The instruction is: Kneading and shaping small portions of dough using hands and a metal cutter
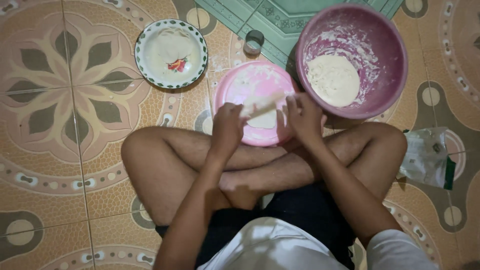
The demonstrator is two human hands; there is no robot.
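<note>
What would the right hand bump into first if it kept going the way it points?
Probably the big purple bowl with the dough lump. The right hand points up and away from the person, over the pink plate, though depth is hard to judge.

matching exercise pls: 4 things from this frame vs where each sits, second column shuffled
Things:
1. plate
2. purple bowl
3. pink tray
4. bag

Places:
A. on the floor by the person's right knee
B. top right, dough inside
C. top left, green-patterned rim
D. centre, under both hands and the roller

Pairs: 1-C, 2-B, 3-D, 4-A
</note>
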